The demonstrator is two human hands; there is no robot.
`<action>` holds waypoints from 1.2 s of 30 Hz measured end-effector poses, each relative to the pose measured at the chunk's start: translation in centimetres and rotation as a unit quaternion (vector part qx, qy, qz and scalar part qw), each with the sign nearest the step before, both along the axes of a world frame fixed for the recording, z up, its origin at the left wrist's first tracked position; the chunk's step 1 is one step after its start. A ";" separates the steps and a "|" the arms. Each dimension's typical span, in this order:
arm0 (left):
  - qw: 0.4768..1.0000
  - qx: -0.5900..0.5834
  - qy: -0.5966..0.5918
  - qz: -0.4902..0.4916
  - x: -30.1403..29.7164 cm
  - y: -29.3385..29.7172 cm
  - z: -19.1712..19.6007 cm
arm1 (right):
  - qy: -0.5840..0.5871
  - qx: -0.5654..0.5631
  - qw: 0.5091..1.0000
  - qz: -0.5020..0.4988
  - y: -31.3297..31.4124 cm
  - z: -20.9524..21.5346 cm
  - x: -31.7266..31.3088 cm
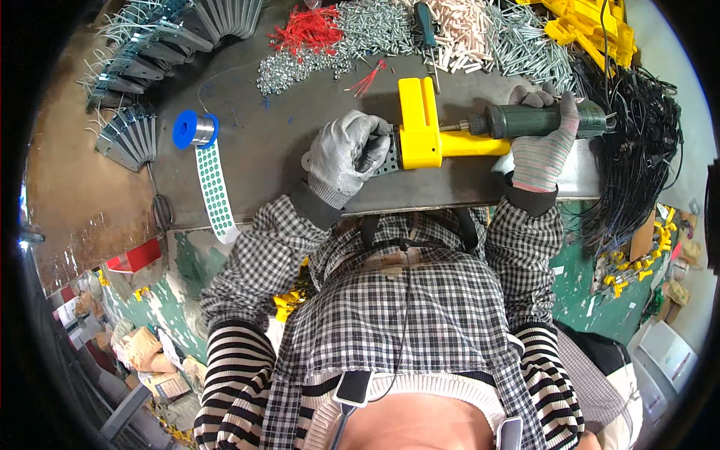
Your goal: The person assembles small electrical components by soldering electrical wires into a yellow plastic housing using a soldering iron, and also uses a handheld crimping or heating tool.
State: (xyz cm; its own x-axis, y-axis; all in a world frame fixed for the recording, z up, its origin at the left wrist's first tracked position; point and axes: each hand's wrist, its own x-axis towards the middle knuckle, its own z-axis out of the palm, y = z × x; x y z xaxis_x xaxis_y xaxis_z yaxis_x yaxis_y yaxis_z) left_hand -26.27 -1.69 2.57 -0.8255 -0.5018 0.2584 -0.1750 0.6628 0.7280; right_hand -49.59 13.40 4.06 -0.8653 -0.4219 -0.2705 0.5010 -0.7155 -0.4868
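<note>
My right hand (544, 146), in a grey and striped glove, is wrapped round a dark green electric screwdriver (517, 120). The driver lies level, its bit pointing left at a yellow plastic piece (421, 124) with a broad head and a handle running right. Whether the bit touches a screw is too small to tell. My left hand (349, 154), in a grey glove, is closed on a dark perforated metal plate (388, 159) at the left side of the yellow head. Its fingers hide much of that plate.
Heaps of screws (375, 30), red pieces (306, 31) and pale plugs (457, 34) line the far edge, with a green-handled screwdriver (424, 26) among them. Black cables (637, 142) hang at right. Left are a solder spool (196, 130), a sticker strip (214, 187) and stacked metal plates (131, 139).
</note>
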 end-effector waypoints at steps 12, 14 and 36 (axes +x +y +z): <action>0.998 0.062 0.000 0.034 0.0 0.4 -1.4 | -0.003 -0.032 0.999 -0.005 0.1 0.1 0.2; 0.999 0.004 -0.012 0.031 -0.2 0.5 -0.8 | -0.013 -0.048 0.999 -0.011 0.3 -0.3 -0.2; 0.984 -0.174 0.008 -0.042 -0.4 0.4 -1.6 | 0.060 -0.049 0.996 -0.044 -0.4 0.0 0.4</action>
State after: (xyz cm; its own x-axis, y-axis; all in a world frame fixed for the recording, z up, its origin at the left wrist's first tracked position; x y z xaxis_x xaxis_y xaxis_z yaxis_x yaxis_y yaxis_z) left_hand -26.65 -1.24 0.94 -0.8545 -0.3108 0.4162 -0.0992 0.8841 0.4566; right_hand -49.19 13.03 4.09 -0.9235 -0.3626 -0.1249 0.3773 -0.8007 -0.4653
